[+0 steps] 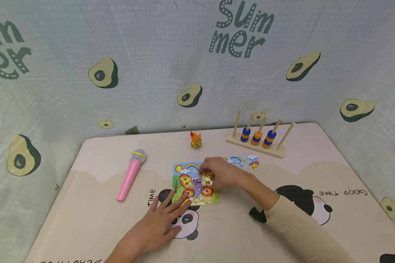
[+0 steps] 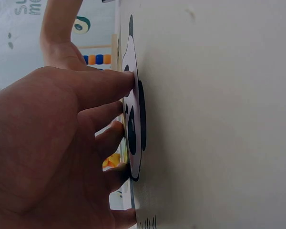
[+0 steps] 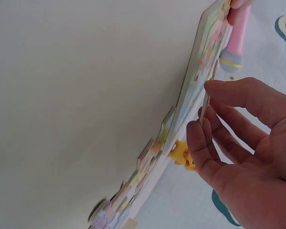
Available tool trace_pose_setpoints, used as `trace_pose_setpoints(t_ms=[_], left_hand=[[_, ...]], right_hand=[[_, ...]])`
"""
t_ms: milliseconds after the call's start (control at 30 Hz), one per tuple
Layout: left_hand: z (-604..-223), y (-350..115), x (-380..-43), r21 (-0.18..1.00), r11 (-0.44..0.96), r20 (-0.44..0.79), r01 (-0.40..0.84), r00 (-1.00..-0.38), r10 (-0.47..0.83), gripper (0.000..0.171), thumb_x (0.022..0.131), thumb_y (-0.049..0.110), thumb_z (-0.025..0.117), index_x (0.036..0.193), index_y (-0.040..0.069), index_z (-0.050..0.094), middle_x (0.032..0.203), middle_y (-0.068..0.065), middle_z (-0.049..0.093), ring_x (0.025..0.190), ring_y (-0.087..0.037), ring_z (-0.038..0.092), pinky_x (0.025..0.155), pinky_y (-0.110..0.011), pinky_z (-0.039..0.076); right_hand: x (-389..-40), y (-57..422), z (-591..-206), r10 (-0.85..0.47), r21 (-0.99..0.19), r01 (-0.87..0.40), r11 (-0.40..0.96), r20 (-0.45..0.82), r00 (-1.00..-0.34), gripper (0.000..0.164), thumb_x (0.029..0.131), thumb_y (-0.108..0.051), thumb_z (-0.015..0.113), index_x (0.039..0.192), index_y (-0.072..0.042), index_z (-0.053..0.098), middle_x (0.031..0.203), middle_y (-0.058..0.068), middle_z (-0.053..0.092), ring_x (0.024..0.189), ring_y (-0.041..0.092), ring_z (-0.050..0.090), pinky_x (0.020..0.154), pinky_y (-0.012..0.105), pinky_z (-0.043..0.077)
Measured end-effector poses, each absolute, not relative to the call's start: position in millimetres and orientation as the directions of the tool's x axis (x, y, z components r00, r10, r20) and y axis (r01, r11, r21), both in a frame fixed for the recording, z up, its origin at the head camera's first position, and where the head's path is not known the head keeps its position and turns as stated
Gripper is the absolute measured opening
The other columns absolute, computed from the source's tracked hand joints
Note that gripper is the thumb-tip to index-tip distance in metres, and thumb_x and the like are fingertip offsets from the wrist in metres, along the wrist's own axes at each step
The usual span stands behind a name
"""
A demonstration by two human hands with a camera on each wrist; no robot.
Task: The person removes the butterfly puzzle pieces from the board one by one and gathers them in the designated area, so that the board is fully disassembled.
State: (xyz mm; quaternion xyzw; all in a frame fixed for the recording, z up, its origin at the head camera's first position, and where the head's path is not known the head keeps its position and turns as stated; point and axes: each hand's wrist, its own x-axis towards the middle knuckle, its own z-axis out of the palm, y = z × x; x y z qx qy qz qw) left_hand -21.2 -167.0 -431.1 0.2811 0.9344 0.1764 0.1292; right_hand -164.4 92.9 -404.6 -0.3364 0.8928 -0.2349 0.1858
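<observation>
A jigsaw puzzle (image 1: 177, 182) with a purple butterfly, a sun and a rainbow lies in its tray on the table. My left hand (image 1: 154, 224) is spread flat at its lower left, with fingertips on the border and the thumb over a printed panda. In the left wrist view that hand (image 2: 47, 129) shows straight, parted fingers. Over the puzzle's upper right, my right hand (image 1: 225, 173) is bent down. The right wrist view shows this hand (image 3: 243, 124) pinching a thin puzzle piece (image 3: 205, 106) between thumb and fingers, tilted just above the puzzle.
Loose puzzle pieces (image 1: 252, 160) lie right of the tray, partly behind my right hand. A small orange animal figure (image 1: 195, 140) stands behind the puzzle. At the left is a pink toy microphone (image 1: 130, 177); at the back right, a wooden peg rack (image 1: 254, 146) with blue and orange beads.
</observation>
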Motion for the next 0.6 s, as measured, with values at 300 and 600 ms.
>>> trace_pose_setpoints(t_ms=[300,600], left_hand=[[-433,-166,-22,0.408,0.785,-0.158,0.467,-0.810,0.565,0.067,0.103,0.035,0.061,0.164,0.029,0.034,0.174,0.008,0.021,0.161,-0.040,0.019,0.118,-0.079,0.017],[-432,-166,-22,0.403,0.786,-0.161,0.469,-0.809,0.566,0.067,0.104,0.035,0.061,0.165,0.028,0.033,0.175,0.007,0.021,0.161,-0.040,0.017,0.118,-0.080,0.016]], right_hand=[[-164,106,-399,-0.683,-0.533,-0.518,0.669,-0.166,-0.712,0.045,0.080,0.001,0.082,0.122,-0.013,0.072,0.111,-0.001,0.065,0.101,0.017,0.056,0.099,0.041,0.051],[-165,124,-398,-0.689,-0.535,-0.526,0.661,-0.154,-0.708,0.044,0.081,0.001,0.082,0.122,-0.012,0.071,0.112,0.002,0.067,0.098,0.017,0.057,0.088,0.033,0.053]])
